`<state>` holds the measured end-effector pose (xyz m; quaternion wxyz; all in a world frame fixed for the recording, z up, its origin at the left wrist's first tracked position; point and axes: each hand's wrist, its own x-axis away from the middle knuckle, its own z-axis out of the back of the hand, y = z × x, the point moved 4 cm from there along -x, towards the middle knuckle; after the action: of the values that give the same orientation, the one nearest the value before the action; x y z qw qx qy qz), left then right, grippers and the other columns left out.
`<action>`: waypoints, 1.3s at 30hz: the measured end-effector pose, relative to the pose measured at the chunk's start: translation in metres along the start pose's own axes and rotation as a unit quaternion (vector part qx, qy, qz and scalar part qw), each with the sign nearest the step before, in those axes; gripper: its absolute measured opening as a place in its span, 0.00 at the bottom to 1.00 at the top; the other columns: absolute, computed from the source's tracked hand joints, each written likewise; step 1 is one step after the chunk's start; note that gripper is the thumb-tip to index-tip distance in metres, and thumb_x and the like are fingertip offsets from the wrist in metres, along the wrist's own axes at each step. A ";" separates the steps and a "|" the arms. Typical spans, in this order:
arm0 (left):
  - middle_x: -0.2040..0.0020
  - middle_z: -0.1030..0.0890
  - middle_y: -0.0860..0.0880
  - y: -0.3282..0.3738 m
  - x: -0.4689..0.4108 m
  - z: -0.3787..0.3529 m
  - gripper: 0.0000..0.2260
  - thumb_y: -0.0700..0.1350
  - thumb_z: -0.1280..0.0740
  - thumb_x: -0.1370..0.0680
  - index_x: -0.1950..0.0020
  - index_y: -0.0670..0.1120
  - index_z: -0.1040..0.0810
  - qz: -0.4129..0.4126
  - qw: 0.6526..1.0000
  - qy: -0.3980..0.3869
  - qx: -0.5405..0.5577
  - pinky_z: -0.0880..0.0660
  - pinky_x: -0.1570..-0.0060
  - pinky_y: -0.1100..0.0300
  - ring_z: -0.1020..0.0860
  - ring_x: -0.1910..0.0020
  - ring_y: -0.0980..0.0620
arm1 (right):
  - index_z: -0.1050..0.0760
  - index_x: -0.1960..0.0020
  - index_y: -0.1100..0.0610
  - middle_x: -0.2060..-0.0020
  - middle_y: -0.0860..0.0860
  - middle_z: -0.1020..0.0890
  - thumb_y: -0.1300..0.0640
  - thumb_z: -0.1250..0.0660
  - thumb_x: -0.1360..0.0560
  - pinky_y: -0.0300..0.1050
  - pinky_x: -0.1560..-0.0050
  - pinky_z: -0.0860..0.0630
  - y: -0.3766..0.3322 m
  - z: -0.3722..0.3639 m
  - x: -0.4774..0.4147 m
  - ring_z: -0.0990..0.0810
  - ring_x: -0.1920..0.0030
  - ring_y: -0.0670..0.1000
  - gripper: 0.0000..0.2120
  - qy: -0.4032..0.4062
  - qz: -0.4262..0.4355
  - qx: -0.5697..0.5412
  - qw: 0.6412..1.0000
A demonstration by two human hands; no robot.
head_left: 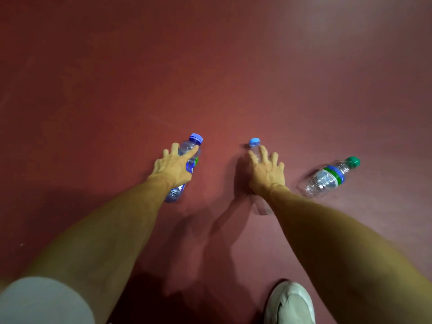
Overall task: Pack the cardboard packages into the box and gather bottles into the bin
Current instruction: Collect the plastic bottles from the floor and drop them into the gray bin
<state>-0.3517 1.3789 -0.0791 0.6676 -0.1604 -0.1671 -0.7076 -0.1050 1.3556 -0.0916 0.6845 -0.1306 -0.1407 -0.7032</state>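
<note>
Three bottles lie on their sides on the floor (210, 78); neither bin nor box is in view.

Left hand (174, 166): spread over the blue bottle (191, 165), thumb laid across its upper body, fingers on the other side. The grasp is not closed.

Right hand (266, 169): splayed, fingers straight, over the clear bottle (254, 146), which lies under the palm with its cap pointing away. Contact cannot be confirmed.

Green-cap bottle (327, 178): untouched, to the right of the right hand.

Probable step: picking up two bottles at once, one per hand.

Possible faults:
- Roll-away. A round bottle on a smooth floor will likely roll if a finger pushes one side before the thumb closes on the other.
- Crush or slip. The bottles look empty and thin-walled, so a hard squeeze may buckle them and a light one may let them slide out.
- Omission. With both hands full, the green-cap bottle may be left behind and need a second reach.
</note>
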 end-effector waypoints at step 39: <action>0.19 0.55 0.48 0.005 0.023 -0.022 0.43 0.54 0.28 0.25 0.20 0.65 0.55 -0.007 0.996 -0.022 0.086 0.28 0.40 0.48 0.25 0.35 0.37 | 0.62 0.19 0.43 0.20 0.56 0.62 0.52 0.28 0.23 0.52 0.41 0.25 -0.011 0.001 0.020 0.28 0.31 0.63 0.49 -0.107 0.091 -0.081 0.987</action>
<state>-0.3480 1.3479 -0.0879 0.6703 -0.1169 -0.2428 -0.6914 -0.1167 1.3379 -0.0832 0.7137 -0.2723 -0.1432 -0.6292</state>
